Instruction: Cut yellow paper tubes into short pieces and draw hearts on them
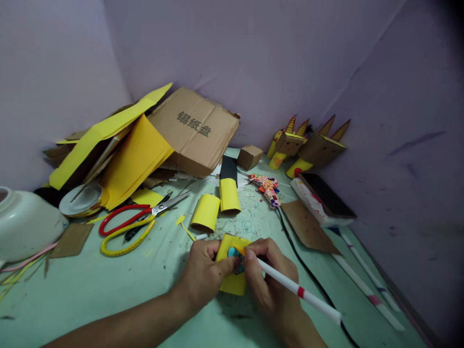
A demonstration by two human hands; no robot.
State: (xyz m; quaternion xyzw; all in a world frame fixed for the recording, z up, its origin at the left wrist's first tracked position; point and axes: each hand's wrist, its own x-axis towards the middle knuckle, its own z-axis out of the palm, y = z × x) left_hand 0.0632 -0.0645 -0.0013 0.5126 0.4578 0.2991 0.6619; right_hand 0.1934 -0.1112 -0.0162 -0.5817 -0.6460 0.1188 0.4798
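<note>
Left hand: the left hand lies right of the scissors and nearer the wearer, its thumb pressed on the front of the yellow piece, fingers clamped about its edge.
Right hand: the right hand is farther right of the scissors, thumb and fingers clamped on the white marker near its tip.
Yellow piece: the yellow piece sits between both hands, right of the scissors and nearer the wearer, with a teal patch partly under the left thumb.
White marker: the white marker has a red band and an orange tip end, which meets the yellow piece beside the patch; exact contact is hard to tell.
Scissors: the scissors lie with blades slightly parted, one handle red, one yellow.
Yellow tubes: a shorter tube stands just right of the scissors, and a second tube just beyond it, against a black strip.
Printed carton: the carton leans beyond the scissors, beside yellow sheets.
Glue gun: a patterned glue gun lies well right of the scissors, its black cable running toward the wearer.
</note>
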